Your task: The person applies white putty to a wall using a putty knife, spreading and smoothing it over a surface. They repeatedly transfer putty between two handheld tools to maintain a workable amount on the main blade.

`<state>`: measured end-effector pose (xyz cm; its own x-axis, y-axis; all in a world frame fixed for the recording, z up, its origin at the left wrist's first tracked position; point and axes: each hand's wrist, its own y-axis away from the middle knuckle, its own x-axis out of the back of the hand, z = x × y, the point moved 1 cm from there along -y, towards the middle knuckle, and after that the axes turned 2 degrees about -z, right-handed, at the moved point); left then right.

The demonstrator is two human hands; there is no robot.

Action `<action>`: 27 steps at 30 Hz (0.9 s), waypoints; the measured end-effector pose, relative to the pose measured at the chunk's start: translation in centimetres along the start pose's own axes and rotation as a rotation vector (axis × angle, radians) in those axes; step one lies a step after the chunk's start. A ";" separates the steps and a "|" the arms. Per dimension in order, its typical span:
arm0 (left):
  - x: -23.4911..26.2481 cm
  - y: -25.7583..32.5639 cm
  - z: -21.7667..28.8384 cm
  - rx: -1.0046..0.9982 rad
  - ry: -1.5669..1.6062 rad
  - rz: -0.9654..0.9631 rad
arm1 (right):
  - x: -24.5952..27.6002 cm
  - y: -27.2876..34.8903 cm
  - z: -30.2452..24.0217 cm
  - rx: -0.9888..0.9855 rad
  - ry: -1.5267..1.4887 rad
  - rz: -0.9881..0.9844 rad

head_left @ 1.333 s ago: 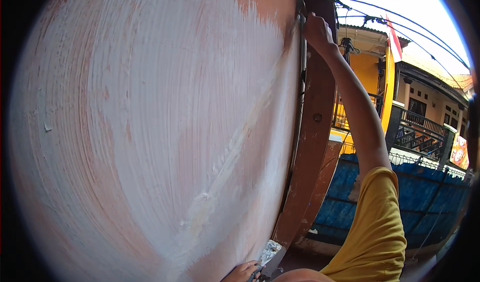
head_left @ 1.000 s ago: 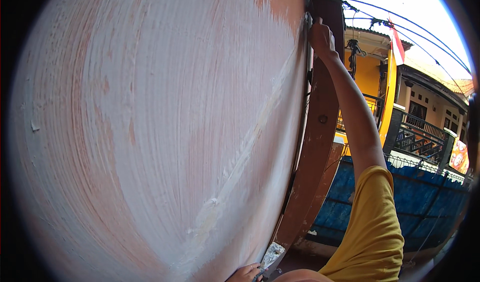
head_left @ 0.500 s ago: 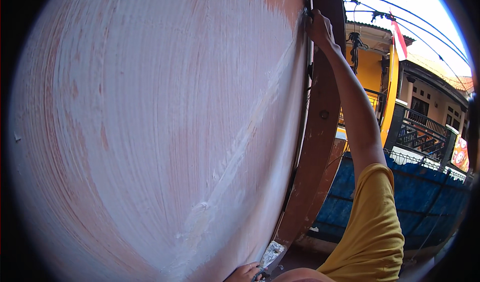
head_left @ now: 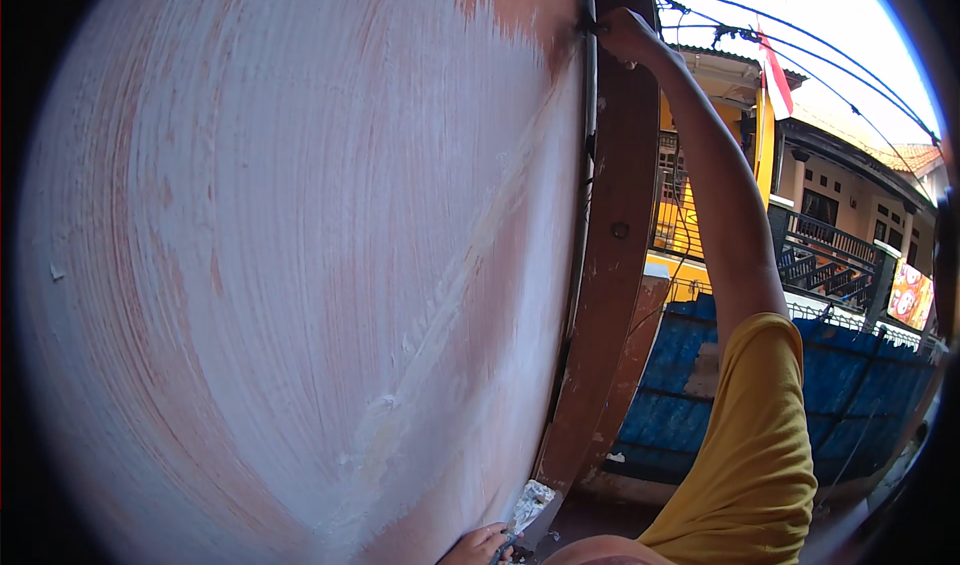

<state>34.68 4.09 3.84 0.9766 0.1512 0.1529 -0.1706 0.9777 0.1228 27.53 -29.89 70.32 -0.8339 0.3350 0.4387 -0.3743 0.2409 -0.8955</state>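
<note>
A: Right hand (head_left: 625, 37), grip state?
B: Raised high, fingers curled shut around a small dark tool (head_left: 592, 27) held at the top edge of the wall (head_left: 300, 265). Only the tool's tip shows; its kind cannot be told.

A: Where does the tool sit?
B: Against the wall's right edge, just beside the brown wooden frame (head_left: 610, 265), where bare orange plaster (head_left: 515, 0) meets the white coat.

A: Left hand (head_left: 478, 547)?
B: Low, at the bottom rim of the view. Fingers closed on a scraper (head_left: 530, 505) caked with white paste, its blade touching the foot of the frame. Most of the hand is cut off by the rim.

A: Wall surface?
B: Mostly covered in white, streaked in curved strokes, orange showing through in patches. A pale ridge runs diagonally from lower middle to upper right.

A: Surroundings?
B: Yellow sleeve (head_left: 760, 445) on the right arm. Behind it a blue fence (head_left: 690, 385), a yellow house (head_left: 720, 115), a dark railing (head_left: 830, 255), overhead wires (head_left: 800, 25).
</note>
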 end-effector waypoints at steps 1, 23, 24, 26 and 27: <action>0.0 0.2 0.3 -0.009 -0.010 0.000 | 0.6 -0.4 0.1 0.005 0.064 -0.067; -0.1 1.5 2.6 -0.043 -0.092 0.026 | 0.1 0.1 0.9 0.115 0.183 -0.003; -0.1 1.5 2.5 -0.037 -0.098 0.018 | 0.4 0.8 1.0 0.149 0.185 -0.007; 0.0 1.4 2.0 -0.024 -0.109 0.001 | 0.7 2.0 0.9 0.095 0.109 -0.014; 0.0 1.3 1.7 -0.016 -0.116 -0.009 | 0.7 2.7 0.9 0.105 0.118 0.000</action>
<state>34.25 5.15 5.67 0.9562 0.1255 0.2644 -0.1590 0.9812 0.1091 25.60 -29.83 68.15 -0.7826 0.4414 0.4389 -0.4197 0.1465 -0.8957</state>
